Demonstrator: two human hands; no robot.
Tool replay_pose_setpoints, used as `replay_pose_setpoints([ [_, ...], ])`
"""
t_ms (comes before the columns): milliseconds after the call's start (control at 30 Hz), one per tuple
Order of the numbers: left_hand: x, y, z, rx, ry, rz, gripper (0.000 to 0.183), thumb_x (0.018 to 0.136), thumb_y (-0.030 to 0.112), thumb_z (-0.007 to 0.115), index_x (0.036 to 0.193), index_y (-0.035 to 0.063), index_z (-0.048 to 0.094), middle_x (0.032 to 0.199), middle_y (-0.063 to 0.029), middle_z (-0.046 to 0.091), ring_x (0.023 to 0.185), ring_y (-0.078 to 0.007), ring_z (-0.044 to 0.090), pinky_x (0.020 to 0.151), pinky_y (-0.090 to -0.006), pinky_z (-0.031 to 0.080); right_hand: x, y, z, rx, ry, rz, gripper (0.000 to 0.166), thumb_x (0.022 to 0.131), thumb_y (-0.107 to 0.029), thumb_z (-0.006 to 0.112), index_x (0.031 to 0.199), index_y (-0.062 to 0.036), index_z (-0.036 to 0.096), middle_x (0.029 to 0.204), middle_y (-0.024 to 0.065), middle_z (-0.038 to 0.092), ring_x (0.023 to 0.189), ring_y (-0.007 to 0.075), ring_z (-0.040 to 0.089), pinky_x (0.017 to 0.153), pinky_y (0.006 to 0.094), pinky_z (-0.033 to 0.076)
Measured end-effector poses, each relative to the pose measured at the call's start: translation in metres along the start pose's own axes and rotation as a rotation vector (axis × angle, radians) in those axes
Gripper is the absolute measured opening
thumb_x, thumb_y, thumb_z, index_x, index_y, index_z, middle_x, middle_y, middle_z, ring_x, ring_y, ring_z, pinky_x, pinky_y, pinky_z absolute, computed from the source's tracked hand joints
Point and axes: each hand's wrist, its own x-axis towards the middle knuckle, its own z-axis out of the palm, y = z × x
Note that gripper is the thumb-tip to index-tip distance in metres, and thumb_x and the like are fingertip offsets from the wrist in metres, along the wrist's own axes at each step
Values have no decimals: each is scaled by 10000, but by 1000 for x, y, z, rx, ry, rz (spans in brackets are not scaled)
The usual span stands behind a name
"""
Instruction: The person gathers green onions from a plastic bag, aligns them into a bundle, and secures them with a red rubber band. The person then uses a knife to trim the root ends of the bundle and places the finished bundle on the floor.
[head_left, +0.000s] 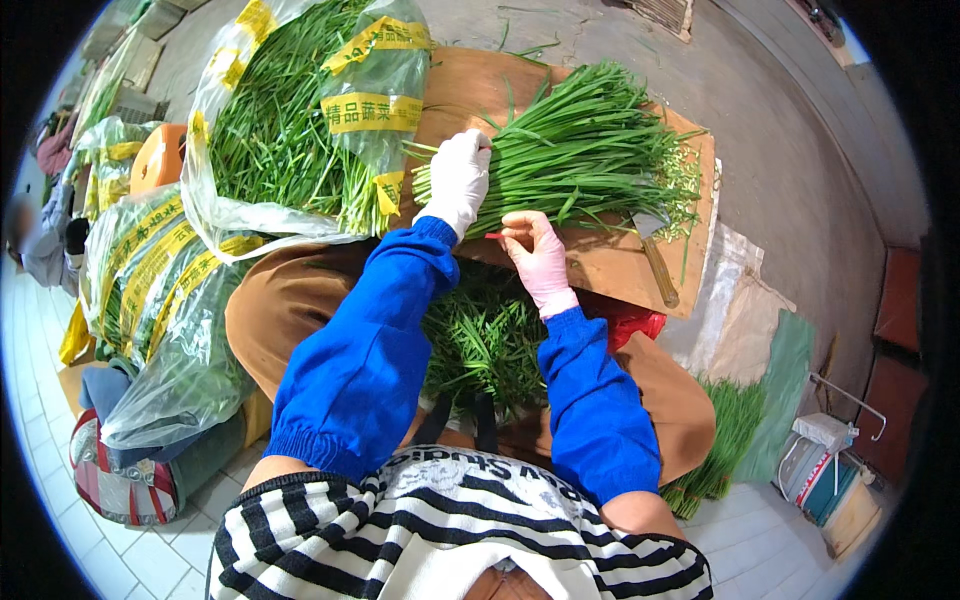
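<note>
A bundle of garlic chives (577, 154) lies across a brown board (607, 259), its pale cut ends towards the left and small trimmed pieces at its right end. My left hand (459, 180), in a white glove, is closed around the bundle near its pale end. Just below the bundle, my right hand (535, 259), in a pinkish glove, pinches a short red tie (493, 236) between thumb and forefinger. A knife with a wooden handle (658, 271) rests on the board at the right, its blade partly under the greens.
An open plastic bag of chives (277, 120) stands at the left, with another filled bag (157, 277) below it. Loose greens (484, 337) lie between my knees. More chives (720, 435) are on the floor at right, near a bucket (814, 480). A person (52, 240) is at far left.
</note>
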Motion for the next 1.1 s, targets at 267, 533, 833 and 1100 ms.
replay_pose_setpoints([
  [267, -4, 1, 4, 80, 4, -38, 80, 816, 122, 638, 853, 85, 579, 811, -128, 619, 793, -351, 583, 701, -449, 463, 7, -13, 4, -137, 47, -145, 146, 838, -36, 672, 975, -69, 714, 904, 41, 677, 819, 135, 627, 763, 262, 498],
  [533, 5, 6, -4, 102, -99, -163, 74, 814, 138, 650, 833, 94, 593, 793, -117, 643, 786, -347, 609, 679, -451, 470, 5, -24, 5, -477, 87, -439, 169, 830, -54, 637, 991, -96, 665, 888, 73, 635, 830, 259, 607, 741, 347, 495],
  [833, -15, 5, -10, 47, -91, -59, 79, 790, 123, 658, 824, 72, 608, 754, -131, 642, 744, -328, 625, 669, -413, 487, 26, -49, 9, -959, 29, -963, 191, 814, -133, 604, 1003, -111, 606, 1148, 57, 589, 1143, 259, 516, 965, 420, 429],
  [1100, -19, 7, -21, -209, -50, -273, 89, 820, 141, 648, 852, 76, 597, 807, -135, 646, 791, -332, 624, 691, -413, 485, 59, -24, 20, -634, 72, -546, 121, 822, -46, 619, 937, -81, 602, 870, 101, 646, 837, 313, 619, 751, 399, 495],
])
